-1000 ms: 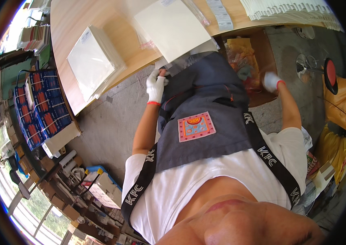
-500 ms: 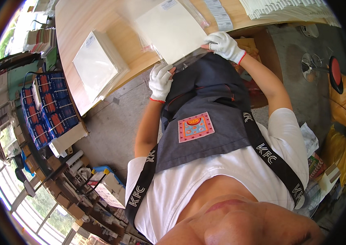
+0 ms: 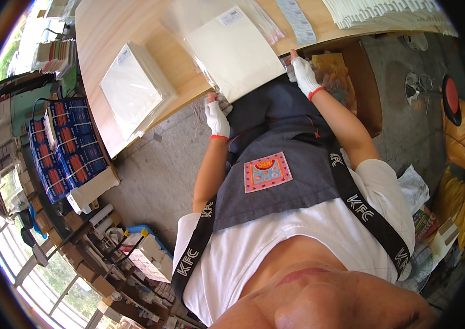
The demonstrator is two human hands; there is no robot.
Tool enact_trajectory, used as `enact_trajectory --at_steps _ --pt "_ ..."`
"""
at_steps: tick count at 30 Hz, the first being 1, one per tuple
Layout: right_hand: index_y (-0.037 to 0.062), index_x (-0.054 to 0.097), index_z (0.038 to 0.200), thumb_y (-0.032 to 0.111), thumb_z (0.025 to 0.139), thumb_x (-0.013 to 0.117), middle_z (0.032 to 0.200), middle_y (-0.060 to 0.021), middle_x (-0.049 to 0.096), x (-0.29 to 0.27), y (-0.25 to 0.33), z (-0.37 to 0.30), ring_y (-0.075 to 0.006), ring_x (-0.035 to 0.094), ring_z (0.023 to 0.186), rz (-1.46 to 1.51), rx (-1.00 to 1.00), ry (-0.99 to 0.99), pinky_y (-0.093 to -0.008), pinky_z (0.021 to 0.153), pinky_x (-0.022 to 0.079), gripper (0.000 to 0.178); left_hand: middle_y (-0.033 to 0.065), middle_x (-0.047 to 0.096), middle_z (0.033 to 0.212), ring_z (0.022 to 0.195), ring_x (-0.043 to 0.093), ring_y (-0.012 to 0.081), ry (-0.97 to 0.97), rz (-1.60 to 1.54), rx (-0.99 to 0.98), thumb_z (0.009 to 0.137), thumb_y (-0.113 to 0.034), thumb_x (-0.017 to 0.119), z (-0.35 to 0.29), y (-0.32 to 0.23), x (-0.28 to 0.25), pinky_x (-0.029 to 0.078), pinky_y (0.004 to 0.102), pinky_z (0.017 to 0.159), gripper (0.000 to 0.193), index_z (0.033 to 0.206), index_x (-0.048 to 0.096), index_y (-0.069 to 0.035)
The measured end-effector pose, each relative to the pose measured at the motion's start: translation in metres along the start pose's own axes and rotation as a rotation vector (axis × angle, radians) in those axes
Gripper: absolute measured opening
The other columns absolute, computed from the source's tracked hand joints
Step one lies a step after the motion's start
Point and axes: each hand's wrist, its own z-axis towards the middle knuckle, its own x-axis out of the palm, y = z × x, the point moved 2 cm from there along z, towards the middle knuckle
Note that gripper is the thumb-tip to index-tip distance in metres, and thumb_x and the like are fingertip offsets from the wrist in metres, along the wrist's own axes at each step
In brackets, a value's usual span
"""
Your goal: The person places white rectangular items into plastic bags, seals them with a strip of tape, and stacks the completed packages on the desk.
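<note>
Already labelled, the white board [image 3: 238, 55] overhangs our bench [image 3: 101, 33] at twelve o'clock. Left hand [image 3: 218, 116] and right hand [image 3: 302, 74] are at its near corners; we cannot tell their grip. A label strip [image 3: 298, 23] remains at one.

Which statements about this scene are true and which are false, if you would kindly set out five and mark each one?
1. The left hand and the right hand are both gloved in white. True.
2. The label strip and the large white panel are both at the wooden table. True.
3. The label strip lies to the left of the panel. False: it lies to the right of it.
4. The left hand is beside the panel's right-hand corner. False: it is by the near left corner; the right hand is by the right-hand one.
5. The plastic-wrapped white stack lies to the left of the panel. True.
</note>
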Motion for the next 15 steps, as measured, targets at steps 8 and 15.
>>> enact_trajectory --at_steps 8,15 --pt "0.0113 0.056 0.086 0.033 0.091 0.054 0.074 0.0036 0.057 -0.002 0.024 -0.017 -0.0048 0.05 0.059 -0.202 -0.131 0.373 -0.0211 0.052 0.044 0.023 -0.0018 0.039 0.062 0.057 0.036 0.0062 0.25 0.463 0.501 0.088 -0.017 0.06 -0.034 -0.072 0.04 0.033 0.0236 0.051 0.024 0.075 0.045 -0.004" --pt "0.0033 0.057 0.095 0.017 0.091 0.053 0.069 0.0035 0.047 0.09 0.074 -0.061 -0.005 0.045 0.06 -0.05 -0.198 0.741 -0.0204 0.053 0.035 0.015 -0.0005 0.045 0.068 0.063 0.041 0.0098 0.061 0.507 0.84 0.088 -0.007 0.055 -0.041 -0.153 -0.034 0.037 0.0244 0.057 0.013 0.077 0.051 -0.003"
